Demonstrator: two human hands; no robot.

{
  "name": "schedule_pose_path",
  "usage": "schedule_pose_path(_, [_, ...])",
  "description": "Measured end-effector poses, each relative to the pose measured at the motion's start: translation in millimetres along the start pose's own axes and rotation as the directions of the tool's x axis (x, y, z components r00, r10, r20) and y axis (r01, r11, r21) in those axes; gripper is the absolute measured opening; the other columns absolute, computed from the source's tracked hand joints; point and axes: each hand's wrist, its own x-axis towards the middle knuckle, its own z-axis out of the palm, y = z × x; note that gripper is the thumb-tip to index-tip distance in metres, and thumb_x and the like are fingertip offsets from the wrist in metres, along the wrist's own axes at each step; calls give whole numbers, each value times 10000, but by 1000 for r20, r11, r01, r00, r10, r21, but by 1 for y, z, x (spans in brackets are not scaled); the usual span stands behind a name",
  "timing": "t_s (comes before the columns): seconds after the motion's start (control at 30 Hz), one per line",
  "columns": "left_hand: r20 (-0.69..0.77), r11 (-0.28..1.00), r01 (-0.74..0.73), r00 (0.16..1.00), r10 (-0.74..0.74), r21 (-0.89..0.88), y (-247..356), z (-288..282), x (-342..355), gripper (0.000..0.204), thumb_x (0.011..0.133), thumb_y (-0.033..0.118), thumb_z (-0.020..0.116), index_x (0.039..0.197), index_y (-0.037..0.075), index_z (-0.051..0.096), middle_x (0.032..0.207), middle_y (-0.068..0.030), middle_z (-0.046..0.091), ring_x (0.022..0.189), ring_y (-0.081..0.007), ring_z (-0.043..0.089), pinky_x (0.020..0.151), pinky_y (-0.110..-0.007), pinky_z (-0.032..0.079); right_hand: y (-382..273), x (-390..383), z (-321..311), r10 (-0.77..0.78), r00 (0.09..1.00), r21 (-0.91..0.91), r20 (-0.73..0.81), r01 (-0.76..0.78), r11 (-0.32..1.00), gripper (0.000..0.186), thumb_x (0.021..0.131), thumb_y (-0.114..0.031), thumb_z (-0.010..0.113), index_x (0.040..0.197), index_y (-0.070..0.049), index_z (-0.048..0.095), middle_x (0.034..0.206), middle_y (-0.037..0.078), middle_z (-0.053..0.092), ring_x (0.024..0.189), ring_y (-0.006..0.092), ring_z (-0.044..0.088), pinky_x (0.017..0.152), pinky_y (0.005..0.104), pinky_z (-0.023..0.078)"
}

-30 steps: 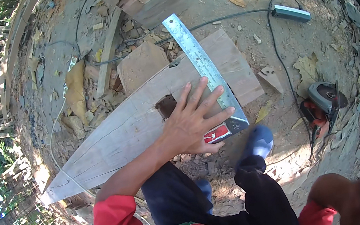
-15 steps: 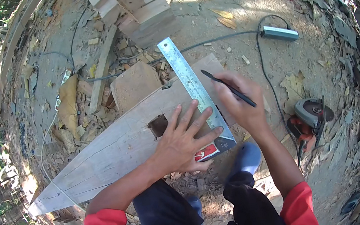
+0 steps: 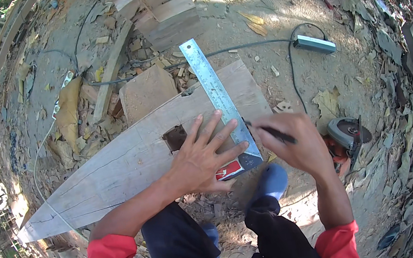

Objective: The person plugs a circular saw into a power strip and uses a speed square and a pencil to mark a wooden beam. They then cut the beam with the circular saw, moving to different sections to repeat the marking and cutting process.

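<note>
A metal square (image 3: 221,101) is pressed flat by the spread left hand (image 3: 201,157) onto the long plank (image 3: 129,162) lying left to right, while a pencil (image 3: 273,131) is pinched in the right hand (image 3: 291,141) at its right edge.

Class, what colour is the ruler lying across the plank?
Silvery grey metal ruler, seen in the head view.
</note>
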Motion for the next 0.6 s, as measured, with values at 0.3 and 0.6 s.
schedule_pose_path(0.3, [-109, 913, 301, 934, -341, -275, 33, 0, -58, 588, 694, 224, 790, 1210, 56, 564, 1221, -132, 592, 1177, -330, 523, 997, -486, 385, -64, -88, -99, -305, 652, -195, -694, 238, 952, 35, 794, 8, 646, 767, -9, 632, 738, 97, 637, 626, 149, 571, 526, 290, 440])
schedule_pose_path(0.6, [-249, 889, 454, 870, -426, 65, -109, -102, -99, 545, 763, 30, 700, 1278, 75, 529, 1264, -149, 567, 1262, -379, 470, 1062, -432, 374, -95, -90, -121, -495, 799, -118, -343, 486, 866, 153, 865, -143, 619, 977, -57, 561, 744, 59, 573, 601, 133, 545, 513, 270, 444])
